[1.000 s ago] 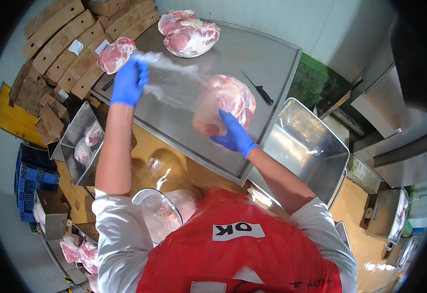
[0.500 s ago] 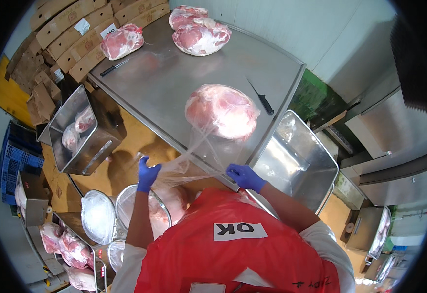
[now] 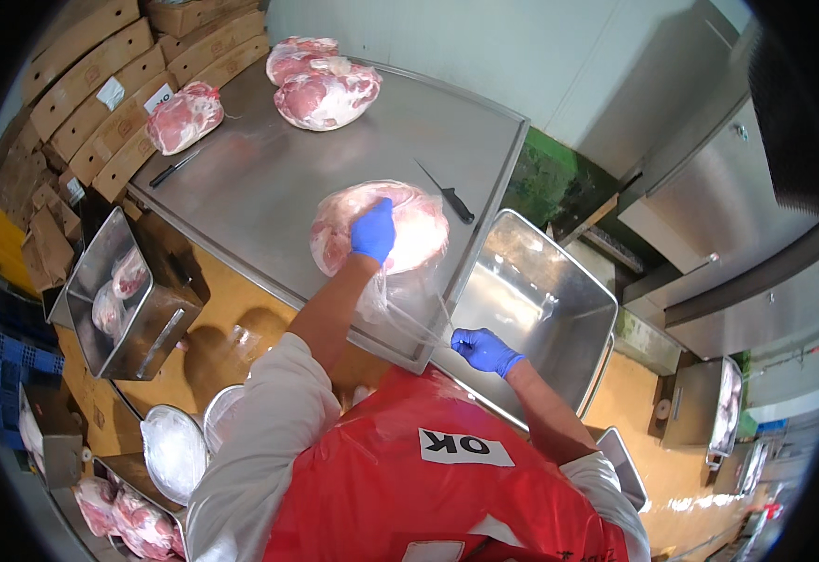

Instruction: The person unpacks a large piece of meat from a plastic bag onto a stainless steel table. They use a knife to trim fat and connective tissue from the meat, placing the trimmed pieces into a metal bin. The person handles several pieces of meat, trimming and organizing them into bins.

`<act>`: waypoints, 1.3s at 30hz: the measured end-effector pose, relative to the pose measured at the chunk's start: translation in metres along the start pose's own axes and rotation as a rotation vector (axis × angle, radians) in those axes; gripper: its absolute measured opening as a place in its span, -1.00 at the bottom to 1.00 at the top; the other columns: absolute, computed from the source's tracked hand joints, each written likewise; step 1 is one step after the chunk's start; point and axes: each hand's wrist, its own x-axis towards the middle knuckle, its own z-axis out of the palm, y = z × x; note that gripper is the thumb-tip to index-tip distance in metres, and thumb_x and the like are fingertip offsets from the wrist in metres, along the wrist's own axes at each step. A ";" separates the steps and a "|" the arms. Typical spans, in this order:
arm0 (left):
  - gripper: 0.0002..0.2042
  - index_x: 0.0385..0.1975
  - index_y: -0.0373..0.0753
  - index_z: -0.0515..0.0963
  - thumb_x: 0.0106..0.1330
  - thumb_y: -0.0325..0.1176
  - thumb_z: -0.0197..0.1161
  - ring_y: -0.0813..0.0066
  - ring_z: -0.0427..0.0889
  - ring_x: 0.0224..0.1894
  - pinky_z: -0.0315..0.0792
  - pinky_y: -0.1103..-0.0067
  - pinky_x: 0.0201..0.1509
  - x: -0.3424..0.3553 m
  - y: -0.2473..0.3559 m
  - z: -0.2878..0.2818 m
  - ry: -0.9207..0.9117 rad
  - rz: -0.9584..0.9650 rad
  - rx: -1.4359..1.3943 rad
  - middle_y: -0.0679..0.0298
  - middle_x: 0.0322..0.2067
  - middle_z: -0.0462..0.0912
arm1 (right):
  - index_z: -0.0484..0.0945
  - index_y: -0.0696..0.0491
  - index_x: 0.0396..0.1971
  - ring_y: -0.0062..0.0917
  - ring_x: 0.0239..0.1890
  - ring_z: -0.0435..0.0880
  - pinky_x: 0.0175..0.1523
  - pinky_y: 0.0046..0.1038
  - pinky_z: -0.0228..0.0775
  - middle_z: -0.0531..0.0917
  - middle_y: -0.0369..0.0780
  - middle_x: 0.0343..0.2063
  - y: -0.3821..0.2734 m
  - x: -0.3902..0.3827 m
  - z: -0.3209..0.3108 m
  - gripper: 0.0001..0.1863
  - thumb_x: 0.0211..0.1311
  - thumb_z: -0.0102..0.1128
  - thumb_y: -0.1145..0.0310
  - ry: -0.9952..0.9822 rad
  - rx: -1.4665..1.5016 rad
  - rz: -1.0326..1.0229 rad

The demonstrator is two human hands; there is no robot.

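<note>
A large pale pink cut of meat [image 3: 422, 234] lies near the table's front corner, with clear plastic film [image 3: 383, 305] trailing off its near side. My left hand [image 3: 374, 231], in a blue glove, presses on top of the meat with its fingers bent over it. Past the table edge, my right hand [image 3: 486, 350], gloved in blue too, is closed on the stretched end of the film. A black-handled knife [image 3: 458, 205] lies just right of the meat.
More meat cuts [image 3: 328, 97] sit at the table's far end, near a second knife [image 3: 173, 170]. Cardboard boxes [image 3: 100, 94] are stacked at the left. Metal bins stand on both sides: one [image 3: 173, 332] holding meat, another [image 3: 559, 281] against the table's right.
My left hand has moved from left of the table onto the meat. My right hand stays low with the film, now pulled narrower. The whole view has shifted.
</note>
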 end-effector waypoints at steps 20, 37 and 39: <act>-0.64 0.04 -0.35 0.54 0.30 -0.34 0.39 0.52 0.66 -0.18 0.53 0.58 -0.17 -0.264 -0.278 -0.003 0.474 -0.735 -0.805 0.18 -0.20 0.69 | 0.60 0.16 0.09 -0.42 -0.01 0.67 0.14 -0.41 0.52 0.69 -0.09 -0.01 -0.010 0.087 -0.028 -0.48 0.28 0.37 0.10 -0.081 0.324 0.097; -0.53 -0.20 -0.37 0.64 0.22 0.01 0.42 0.26 0.66 -0.28 0.51 0.41 -0.18 -0.172 -0.111 0.071 -0.261 -0.702 -0.963 0.14 -0.29 0.71 | 0.58 0.03 -0.15 -0.08 -0.11 0.60 0.01 -0.06 0.41 0.65 -0.05 -0.17 -0.045 0.248 -0.089 -0.71 0.16 0.29 0.25 0.327 -0.643 -0.179; -0.52 -0.18 -0.40 0.64 0.22 0.00 0.38 0.07 0.70 -0.18 0.54 0.32 -0.07 -0.168 -0.140 0.086 -0.210 -0.541 -0.670 0.03 -0.18 0.73 | 0.58 0.05 -0.20 -0.07 -0.23 0.65 -0.10 -0.12 0.48 0.68 -0.04 -0.31 -0.047 0.242 -0.082 -0.77 0.22 0.24 0.25 0.544 -0.483 -0.176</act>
